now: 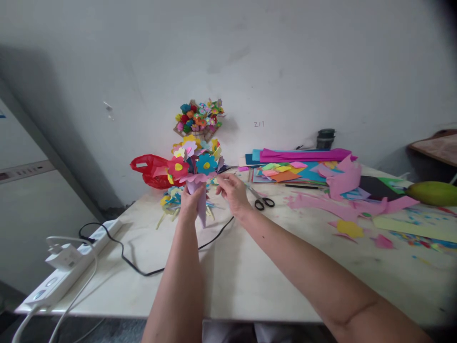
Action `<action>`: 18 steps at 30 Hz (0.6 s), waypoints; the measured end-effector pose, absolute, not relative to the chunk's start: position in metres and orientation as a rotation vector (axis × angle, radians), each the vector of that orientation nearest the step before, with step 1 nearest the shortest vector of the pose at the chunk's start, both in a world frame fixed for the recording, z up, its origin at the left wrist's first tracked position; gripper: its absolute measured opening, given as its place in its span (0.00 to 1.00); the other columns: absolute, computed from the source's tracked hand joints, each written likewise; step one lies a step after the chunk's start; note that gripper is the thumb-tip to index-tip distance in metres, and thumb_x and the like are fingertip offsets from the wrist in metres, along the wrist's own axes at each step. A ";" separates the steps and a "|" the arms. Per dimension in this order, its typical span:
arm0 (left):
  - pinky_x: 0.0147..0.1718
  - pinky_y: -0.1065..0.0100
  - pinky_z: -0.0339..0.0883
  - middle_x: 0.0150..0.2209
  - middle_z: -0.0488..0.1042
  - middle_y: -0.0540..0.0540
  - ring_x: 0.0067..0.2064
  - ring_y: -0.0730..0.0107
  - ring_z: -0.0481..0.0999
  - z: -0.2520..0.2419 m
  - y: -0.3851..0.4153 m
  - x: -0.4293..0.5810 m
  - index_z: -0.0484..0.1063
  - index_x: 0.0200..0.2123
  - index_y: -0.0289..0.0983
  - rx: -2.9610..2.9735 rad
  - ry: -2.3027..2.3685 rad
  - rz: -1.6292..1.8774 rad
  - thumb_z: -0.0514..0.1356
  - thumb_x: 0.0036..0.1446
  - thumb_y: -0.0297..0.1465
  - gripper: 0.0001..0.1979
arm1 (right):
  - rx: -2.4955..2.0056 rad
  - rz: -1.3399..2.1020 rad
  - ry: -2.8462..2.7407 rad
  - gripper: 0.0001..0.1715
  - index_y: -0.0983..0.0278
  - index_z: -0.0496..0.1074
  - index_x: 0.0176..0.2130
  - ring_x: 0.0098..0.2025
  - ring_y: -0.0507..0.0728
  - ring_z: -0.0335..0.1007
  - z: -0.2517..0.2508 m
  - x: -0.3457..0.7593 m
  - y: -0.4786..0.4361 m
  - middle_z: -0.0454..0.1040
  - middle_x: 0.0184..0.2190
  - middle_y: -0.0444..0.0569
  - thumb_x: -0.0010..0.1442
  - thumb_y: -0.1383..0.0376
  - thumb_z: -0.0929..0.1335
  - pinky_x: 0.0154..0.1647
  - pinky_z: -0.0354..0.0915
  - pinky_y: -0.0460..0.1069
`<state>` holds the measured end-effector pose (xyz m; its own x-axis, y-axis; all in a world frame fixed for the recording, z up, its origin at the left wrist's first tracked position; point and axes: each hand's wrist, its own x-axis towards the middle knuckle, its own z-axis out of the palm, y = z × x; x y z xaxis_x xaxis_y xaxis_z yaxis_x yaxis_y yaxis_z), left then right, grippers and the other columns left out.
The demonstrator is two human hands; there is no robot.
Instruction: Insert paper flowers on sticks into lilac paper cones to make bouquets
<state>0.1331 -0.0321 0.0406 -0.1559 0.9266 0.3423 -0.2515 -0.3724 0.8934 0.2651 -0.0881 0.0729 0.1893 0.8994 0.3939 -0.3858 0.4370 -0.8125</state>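
A bouquet of colourful paper flowers point(206, 164) stands upright in a lilac paper cone point(202, 206) near the middle of the table. My left hand point(190, 202) is wrapped round the cone just below its scalloped pink rim. To the right of the flowers is my right hand point(231, 189), its fingers bent towards the rim; whether anything small is between them cannot be made out. More paper flowers with pale stems point(173, 200) lie on the table behind my left hand. Black-handled scissors point(264, 204) rest just right of my right hand.
A red plastic bag point(152, 170) sits at the back left. A power strip point(53, 282) and black cable point(143, 273) lie on the left. Pink paper scraps point(342, 206), coloured sheets point(307, 155), a dark jar point(325, 138) and a green fruit point(432, 193) occupy the right.
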 end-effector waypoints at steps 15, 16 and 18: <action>0.28 0.68 0.69 0.29 0.72 0.49 0.26 0.72 0.72 0.041 -0.036 0.139 0.69 0.39 0.35 1.357 0.905 1.601 0.71 0.30 0.40 0.30 | -0.383 1.380 -0.887 0.15 0.64 0.66 0.21 0.12 0.43 0.48 0.084 0.262 -0.093 0.67 0.13 0.39 0.39 0.61 0.75 0.13 0.40 0.43; 0.29 0.68 0.70 0.29 0.72 0.49 0.26 0.72 0.72 0.041 -0.037 0.139 0.69 0.39 0.35 1.362 0.907 1.605 0.71 0.31 0.40 0.29 | -0.380 1.383 -0.885 0.14 0.64 0.67 0.21 0.12 0.43 0.47 0.083 0.262 -0.093 0.67 0.13 0.39 0.40 0.62 0.75 0.13 0.41 0.43; 0.28 0.68 0.70 0.29 0.72 0.48 0.25 0.72 0.72 0.041 -0.037 0.139 0.69 0.38 0.36 1.370 0.928 1.617 0.71 0.31 0.40 0.29 | -0.370 1.378 -0.883 0.13 0.64 0.68 0.20 0.12 0.43 0.47 0.082 0.262 -0.092 0.67 0.13 0.39 0.41 0.61 0.74 0.13 0.41 0.43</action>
<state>0.1389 -0.0365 0.0408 -0.0882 0.9129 0.3986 -0.1167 -0.4069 0.9060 0.2624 -0.0921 0.0824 -0.0530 0.9449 0.3231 -0.6879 0.2000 -0.6977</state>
